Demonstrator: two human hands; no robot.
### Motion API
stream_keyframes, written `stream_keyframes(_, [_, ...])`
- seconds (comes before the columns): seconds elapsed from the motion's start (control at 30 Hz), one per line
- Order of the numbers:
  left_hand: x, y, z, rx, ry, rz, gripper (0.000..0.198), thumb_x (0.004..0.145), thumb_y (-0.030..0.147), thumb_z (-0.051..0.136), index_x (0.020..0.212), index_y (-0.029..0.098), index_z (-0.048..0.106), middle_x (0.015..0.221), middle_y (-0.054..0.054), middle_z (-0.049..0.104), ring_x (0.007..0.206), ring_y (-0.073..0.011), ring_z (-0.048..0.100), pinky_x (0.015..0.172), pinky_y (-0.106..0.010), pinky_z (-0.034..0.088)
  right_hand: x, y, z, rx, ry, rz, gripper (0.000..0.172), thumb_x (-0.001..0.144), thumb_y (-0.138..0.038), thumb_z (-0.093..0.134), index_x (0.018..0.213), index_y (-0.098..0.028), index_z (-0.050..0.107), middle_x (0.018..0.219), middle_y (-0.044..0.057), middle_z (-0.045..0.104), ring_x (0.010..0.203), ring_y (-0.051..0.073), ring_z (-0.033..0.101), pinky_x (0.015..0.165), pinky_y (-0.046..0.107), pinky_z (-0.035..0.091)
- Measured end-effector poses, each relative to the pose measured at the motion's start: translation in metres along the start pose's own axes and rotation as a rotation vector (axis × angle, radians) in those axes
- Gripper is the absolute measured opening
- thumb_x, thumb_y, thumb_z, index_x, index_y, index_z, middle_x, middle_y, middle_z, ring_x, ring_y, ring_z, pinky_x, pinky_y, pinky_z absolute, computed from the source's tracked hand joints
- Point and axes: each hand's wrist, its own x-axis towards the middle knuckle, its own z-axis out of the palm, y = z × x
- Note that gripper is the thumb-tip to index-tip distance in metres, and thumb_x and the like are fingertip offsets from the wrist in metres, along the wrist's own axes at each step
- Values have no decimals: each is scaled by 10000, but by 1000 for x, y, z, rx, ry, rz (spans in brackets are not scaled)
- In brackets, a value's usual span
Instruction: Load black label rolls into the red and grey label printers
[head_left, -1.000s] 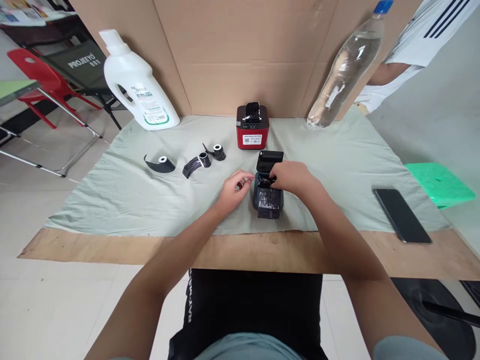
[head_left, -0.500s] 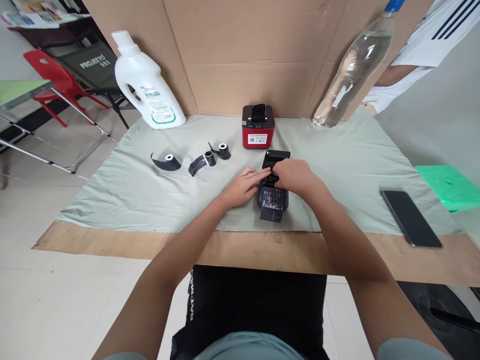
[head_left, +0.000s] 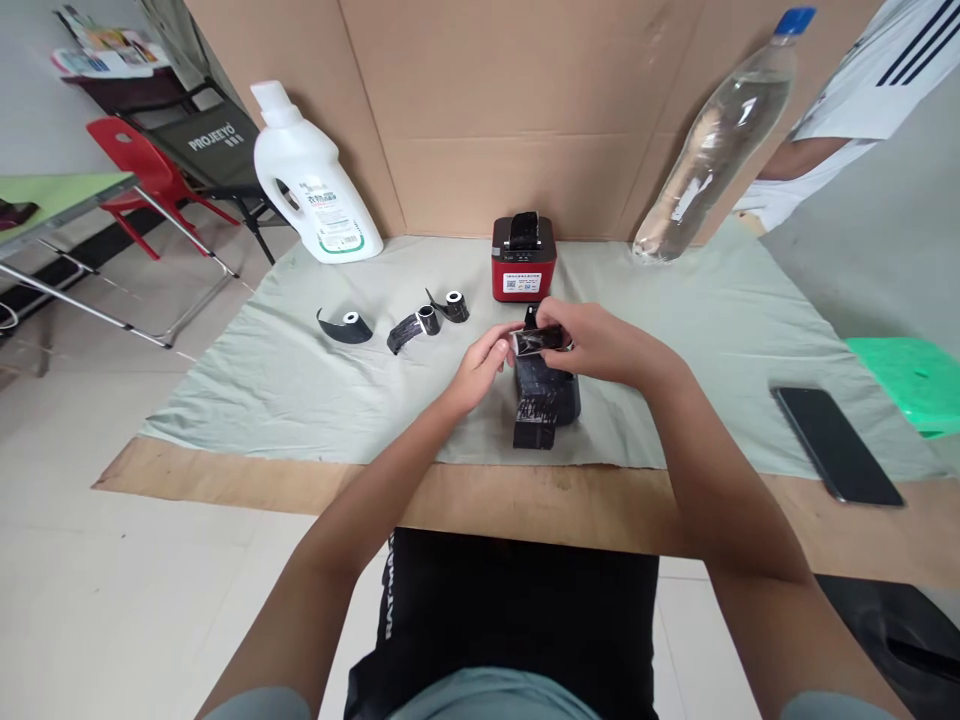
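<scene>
A small black label printer (head_left: 551,392) lies on the pale green cloth (head_left: 262,380) in front of me, with a dark strip of paper hanging from its near end. Just above it both hands grip a black paper roll (head_left: 536,342). My left hand (head_left: 486,362) pinches the roll's left end. My right hand (head_left: 600,340) closes round its right end and covers the printer's open lid. Behind them stands a red printer (head_left: 523,260) with a black roll on top.
Three loose black rolls (head_left: 346,326) (head_left: 414,327) (head_left: 451,304) lie to the left. A white detergent bottle (head_left: 311,190) and a clear water bottle (head_left: 712,140) lean against the cardboard wall. A phone (head_left: 836,445) lies right, by a green stool (head_left: 911,378). Another person's white-sleeved arm (head_left: 825,130) is far right.
Both hands have lifted the black roll up out of the black printer. The left hand closed in on the roll's left end. The camera view shifted slightly.
</scene>
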Motion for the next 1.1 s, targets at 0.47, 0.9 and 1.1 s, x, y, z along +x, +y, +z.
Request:
stream_keyframes(0.47, [-1,-1,-12,-87,129,8,520,904,621,727,1249,238,665,885,-29,717,774,-170,700,642,-277,561,28,9,45,609,160,-63,248,841,-311,674,1047,-230,562,1056,32,637,895,189,604,775,333,498])
stream_keyframes(0.9, [0,-7,-20,-78,148,21,638,896,611,746,1378,203,655,1036,-78,775,984,-215,747,874,-358,613,31,10,58,714,162,71,243,930,-369,612,1140,-248,582,907,-4,640,708,156,597,688,322,515])
stream_keyframes(1.1, [1,-5,-21,-68,221,-39,535,907,621,727,1227,192,727,890,-44,754,782,-161,718,715,-295,608,34,15,65,727,215,-17,324,877,-340,668,1174,-232,595,1087,41,687,879,182,661,799,342,553])
